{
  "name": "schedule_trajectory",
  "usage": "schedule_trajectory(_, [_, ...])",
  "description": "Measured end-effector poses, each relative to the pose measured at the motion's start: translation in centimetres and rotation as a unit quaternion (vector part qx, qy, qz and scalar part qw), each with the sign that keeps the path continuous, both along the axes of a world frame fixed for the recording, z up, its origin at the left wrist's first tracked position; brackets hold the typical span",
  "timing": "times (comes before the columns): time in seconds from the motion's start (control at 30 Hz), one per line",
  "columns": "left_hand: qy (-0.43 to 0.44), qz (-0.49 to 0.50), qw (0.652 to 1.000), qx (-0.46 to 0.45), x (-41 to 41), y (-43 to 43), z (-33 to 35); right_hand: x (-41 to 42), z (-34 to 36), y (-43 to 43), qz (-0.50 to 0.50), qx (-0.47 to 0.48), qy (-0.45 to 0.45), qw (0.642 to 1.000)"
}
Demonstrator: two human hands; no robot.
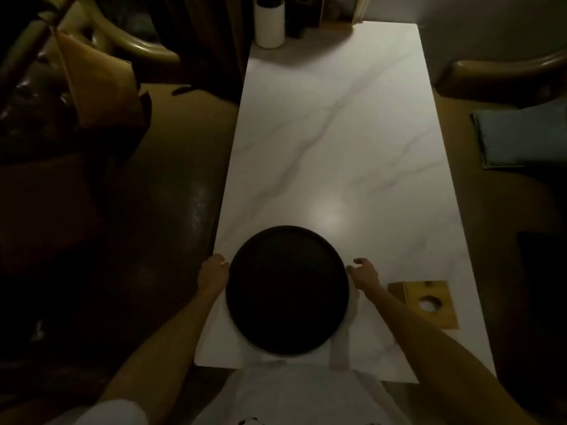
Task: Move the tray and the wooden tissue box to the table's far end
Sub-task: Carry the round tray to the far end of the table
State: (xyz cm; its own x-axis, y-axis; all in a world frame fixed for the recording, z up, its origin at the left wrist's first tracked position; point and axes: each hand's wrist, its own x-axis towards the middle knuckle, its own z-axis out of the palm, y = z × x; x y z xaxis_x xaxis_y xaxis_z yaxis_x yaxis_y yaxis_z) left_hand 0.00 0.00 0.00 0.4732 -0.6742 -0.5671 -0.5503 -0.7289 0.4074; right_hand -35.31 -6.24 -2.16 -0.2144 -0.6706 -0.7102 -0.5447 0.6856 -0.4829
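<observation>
A round black tray (pixel 287 289) lies on the near end of a long white marble table (pixel 337 133), closer to the left edge. The left hand (pixel 213 273) is at the tray's left rim, fingers curled against it; whether it actually grips the rim I cannot tell. The right hand (pixel 363 273) is at the right rim, loosely open with the fingers bent and the thumb raised, holding nothing clearly. To the right of that forearm, near the table's right edge, sits the wooden tissue box (pixel 425 302), with a round hole in its top. At the far end, on the left corner, stands a white cylinder (pixel 270 21).
</observation>
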Motion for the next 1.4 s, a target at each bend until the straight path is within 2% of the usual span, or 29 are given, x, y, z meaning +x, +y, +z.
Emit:
schedule_trajectory(0.2, [0.093, -0.009, 0.989, 0.118, -0.2, -0.9, -2.5, 0.7, -1.9, 0.2, -0.004, 0.098, 0.018, 0.995])
schedule_trajectory(0.37, [0.067, 0.062, 0.992, 0.092, 0.2, -0.2, -4.8, 0.8, -3.7, 1.4, 0.006, 0.123, 0.034, 0.992])
schedule_trajectory(0.47, [0.119, 0.084, 0.982, 0.117, 0.3, 0.4, -6.6, 0.8, -4.9, 2.1, 0.018, 0.122, 0.059, 0.991])
schedule_trajectory(0.6, [0.178, 0.127, 0.966, 0.135, 1.8, 0.1, -10.2, 1.1, -5.2, 1.1, -0.017, 0.142, 0.065, 0.988])
schedule_trajectory(0.77, [0.185, 0.138, 0.966, 0.118, 0.6, -2.6, -5.1, 1.3, -5.2, -2.3, -0.044, 0.168, 0.029, 0.984])
schedule_trajectory(0.9, [0.195, 0.135, 0.969, 0.066, 0.6, -5.0, -2.3, 2.1, -0.9, -5.6, -0.075, 0.114, -0.023, 0.99])
schedule_trajectory(1.03, [0.237, 0.118, 0.964, -0.015, 1.1, -8.5, 1.8, 2.2, 4.4, -9.1, -0.136, 0.024, -0.167, 0.976])
schedule_trajectory(1.13, [0.27, 0.096, 0.955, -0.075, 2.2, -11.1, 3.5, 1.1, 9.1, -10.7, -0.131, -0.03, -0.262, 0.956])
schedule_trajectory(1.27, [0.295, 0.052, 0.939, -0.167, 2.8, -14.3, 3.4, -2.0, 14.0, -11.3, -0.072, -0.129, -0.296, 0.944])
schedule_trajectory(1.4, [0.277, 0.03, 0.931, -0.235, -3.1, -13.4, 12.0, -5.4, 17.1, -11.0, -0.057, -0.225, -0.305, 0.924])
